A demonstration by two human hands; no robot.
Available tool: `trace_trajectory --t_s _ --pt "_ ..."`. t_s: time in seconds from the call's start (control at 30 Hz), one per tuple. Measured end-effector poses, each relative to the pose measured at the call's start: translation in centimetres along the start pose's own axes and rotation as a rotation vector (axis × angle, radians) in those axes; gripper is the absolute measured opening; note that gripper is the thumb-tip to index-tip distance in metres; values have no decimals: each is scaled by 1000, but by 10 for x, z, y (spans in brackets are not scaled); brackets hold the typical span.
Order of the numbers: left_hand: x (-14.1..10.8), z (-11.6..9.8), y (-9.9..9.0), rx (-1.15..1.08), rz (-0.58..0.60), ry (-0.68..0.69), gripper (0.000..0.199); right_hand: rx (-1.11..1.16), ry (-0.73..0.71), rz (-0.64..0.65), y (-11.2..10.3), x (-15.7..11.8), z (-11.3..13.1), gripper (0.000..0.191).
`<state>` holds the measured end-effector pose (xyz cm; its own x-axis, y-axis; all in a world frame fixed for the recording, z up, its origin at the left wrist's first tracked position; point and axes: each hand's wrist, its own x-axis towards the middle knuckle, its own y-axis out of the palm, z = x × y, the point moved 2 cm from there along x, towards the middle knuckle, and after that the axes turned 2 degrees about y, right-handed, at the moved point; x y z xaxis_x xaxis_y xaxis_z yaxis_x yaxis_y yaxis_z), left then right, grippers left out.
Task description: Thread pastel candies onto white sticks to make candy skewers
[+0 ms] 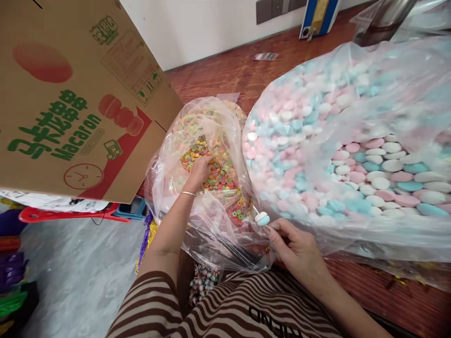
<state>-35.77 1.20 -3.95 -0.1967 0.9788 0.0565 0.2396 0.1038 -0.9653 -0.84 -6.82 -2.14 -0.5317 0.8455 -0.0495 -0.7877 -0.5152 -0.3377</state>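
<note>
My left hand (200,170) reaches into an open clear plastic bag (164,159) of small coloured ring candies (221,173). Its fingers are curled together among the rings, and whatever lies between the fingertips is hidden. Over the near right edge of this bag, my right hand (294,241) pinches a small marshmallow skewer between thumb and fingers. On it sit a white and a pale blue marshmallow (262,218), pressed side by side, with a thin white stick end poking out at the upper left. Both bags rest on the wooden table (225,70).
A large clear bag (282,94) full of pink, white and blue marshmallows (380,169) fills the right side. A cardboard macaron box (116,61) leans at the left. Below the table edge lie many wrapped-looking small pieces (204,281). A metal container (391,16) stands at the back right.
</note>
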Motion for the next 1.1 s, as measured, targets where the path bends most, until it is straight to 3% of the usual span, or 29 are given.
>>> trace_trajectory --t_s 0.13,0.37,0.47,0.57,0.67,0.8,1.1 --pt "7 3 4 -38 44 41 29 -9 6 34 7 4 -3 30" --pt "-2 -1 -4 -157 -68 -16 17 -76 -47 43 18 25 3 22" --pt "-19 -14 -14 -600 -138 -165 11 -109 -92 -10 25 43 16 18" --pt "-44 -38 -20 -1122 -93 -275 27 -125 -122 -2 34 60 28 20" --pt "-66 -63 -23 -1365 -25 -318 35 -130 -124 15 40 69 34 22" --pt "-82 -81 -25 -1478 3 -353 35 -149 -119 31 40 68 35 22" --pt "-89 -90 -23 -1511 28 -423 40 -142 -101 24 33 58 30 23"
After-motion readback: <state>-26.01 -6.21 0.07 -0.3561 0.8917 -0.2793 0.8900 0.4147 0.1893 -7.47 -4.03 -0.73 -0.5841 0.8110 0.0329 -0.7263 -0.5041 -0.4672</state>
